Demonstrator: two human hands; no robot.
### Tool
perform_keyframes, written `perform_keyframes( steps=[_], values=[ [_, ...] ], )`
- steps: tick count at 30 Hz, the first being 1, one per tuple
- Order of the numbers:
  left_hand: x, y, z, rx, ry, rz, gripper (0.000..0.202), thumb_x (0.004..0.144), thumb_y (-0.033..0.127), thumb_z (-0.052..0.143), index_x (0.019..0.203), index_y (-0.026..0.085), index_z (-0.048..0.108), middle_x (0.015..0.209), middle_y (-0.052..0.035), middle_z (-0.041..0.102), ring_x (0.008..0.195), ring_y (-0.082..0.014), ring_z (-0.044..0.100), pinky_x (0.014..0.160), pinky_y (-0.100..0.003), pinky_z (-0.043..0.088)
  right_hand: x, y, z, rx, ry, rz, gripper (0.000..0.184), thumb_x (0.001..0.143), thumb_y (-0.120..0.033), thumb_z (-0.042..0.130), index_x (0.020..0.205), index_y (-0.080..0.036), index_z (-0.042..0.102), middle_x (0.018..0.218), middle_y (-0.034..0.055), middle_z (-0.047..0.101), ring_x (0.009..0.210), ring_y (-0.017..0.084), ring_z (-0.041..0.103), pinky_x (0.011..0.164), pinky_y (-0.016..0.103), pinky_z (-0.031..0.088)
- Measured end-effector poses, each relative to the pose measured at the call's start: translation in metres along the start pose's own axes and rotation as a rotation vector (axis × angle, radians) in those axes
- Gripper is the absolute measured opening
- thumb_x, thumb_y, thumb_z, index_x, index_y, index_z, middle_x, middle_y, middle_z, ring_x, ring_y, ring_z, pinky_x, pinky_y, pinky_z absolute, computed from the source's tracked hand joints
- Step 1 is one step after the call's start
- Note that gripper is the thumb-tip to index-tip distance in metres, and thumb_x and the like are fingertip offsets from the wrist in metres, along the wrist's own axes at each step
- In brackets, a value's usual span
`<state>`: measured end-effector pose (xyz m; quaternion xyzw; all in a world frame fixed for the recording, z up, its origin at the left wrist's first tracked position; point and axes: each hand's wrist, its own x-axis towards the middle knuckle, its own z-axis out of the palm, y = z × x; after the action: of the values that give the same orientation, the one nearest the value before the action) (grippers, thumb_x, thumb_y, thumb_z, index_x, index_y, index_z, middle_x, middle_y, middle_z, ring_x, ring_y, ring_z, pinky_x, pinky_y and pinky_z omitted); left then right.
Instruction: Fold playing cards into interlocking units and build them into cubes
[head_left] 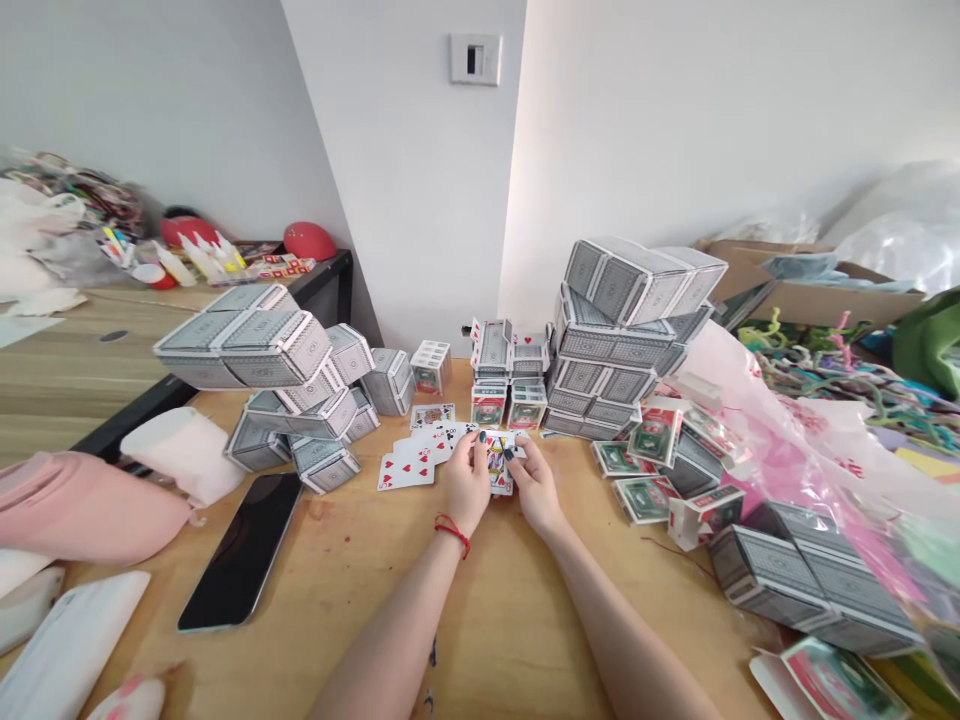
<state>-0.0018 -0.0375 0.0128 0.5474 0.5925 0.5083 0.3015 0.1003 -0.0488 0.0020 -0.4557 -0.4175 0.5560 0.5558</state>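
My left hand (466, 485), with a red string on its wrist, and my right hand (534, 485) meet at the middle of the wooden table (495, 620). Both pinch a small stack of playing cards (498, 464) with a face card on top. Left of my hands, several cards (414, 462) with red hearts lie spread face up. Stacked card boxes (259, 350) rise at the left and a taller pile (626, 320) at the right.
A black phone (241, 552) lies flat on the left. Pink and white soft items (82, 505) lie at the left edge. Loose card packs (660, 465), a pink plastic bag (787, 450) and a cardboard box (810, 290) crowd the right.
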Motion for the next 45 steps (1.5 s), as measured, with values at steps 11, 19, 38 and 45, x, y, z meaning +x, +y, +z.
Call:
perform_keyframes(
  steps=[11, 19, 38, 45],
  values=[
    [0.002, -0.003, 0.001, -0.038, 0.013, 0.013, 0.031, 0.085, 0.029, 0.039, 0.105, 0.016, 0.060, 0.105, -0.0090, 0.063, 0.095, -0.0177, 0.059, 0.081, -0.029, 0.046, -0.001, 0.002, 0.002, -0.043, -0.031, 0.012, 0.052, 0.074, -0.043, 0.053, 0.119, -0.019, 0.047, 0.058, -0.0019, 0.059, 0.039, 0.013, 0.049, 0.038, 0.026, 0.042],
    [0.001, 0.000, 0.000, 0.066, -0.034, 0.058, 0.032, 0.086, 0.026, 0.037, 0.110, 0.019, 0.057, 0.110, -0.0078, 0.062, 0.101, -0.0183, 0.057, 0.086, -0.031, 0.045, 0.000, 0.004, -0.001, -0.021, 0.004, -0.004, 0.052, 0.075, -0.035, 0.050, 0.124, -0.019, 0.041, 0.072, 0.0014, 0.062, 0.045, 0.012, 0.052, 0.041, 0.025, 0.045],
    [-0.002, -0.002, 0.005, 0.052, -0.013, -0.001, 0.027, 0.083, 0.024, 0.041, 0.106, 0.015, 0.053, 0.082, -0.0074, 0.063, 0.071, -0.0156, 0.059, 0.060, -0.025, 0.045, 0.004, 0.008, -0.002, 0.019, 0.123, -0.032, 0.034, 0.074, -0.033, 0.052, 0.105, -0.024, 0.042, 0.051, -0.0096, 0.047, 0.036, 0.009, 0.043, 0.037, 0.022, 0.039],
    [-0.001, -0.004, 0.005, 0.059, 0.006, 0.022, 0.028, 0.083, 0.024, 0.042, 0.105, 0.015, 0.057, 0.090, -0.0091, 0.065, 0.076, -0.0167, 0.060, 0.067, -0.028, 0.045, 0.001, 0.000, 0.002, 0.018, 0.104, -0.042, 0.033, 0.075, -0.033, 0.051, 0.105, -0.024, 0.041, 0.051, -0.0088, 0.050, 0.036, 0.010, 0.048, 0.036, 0.022, 0.039]
  ],
)
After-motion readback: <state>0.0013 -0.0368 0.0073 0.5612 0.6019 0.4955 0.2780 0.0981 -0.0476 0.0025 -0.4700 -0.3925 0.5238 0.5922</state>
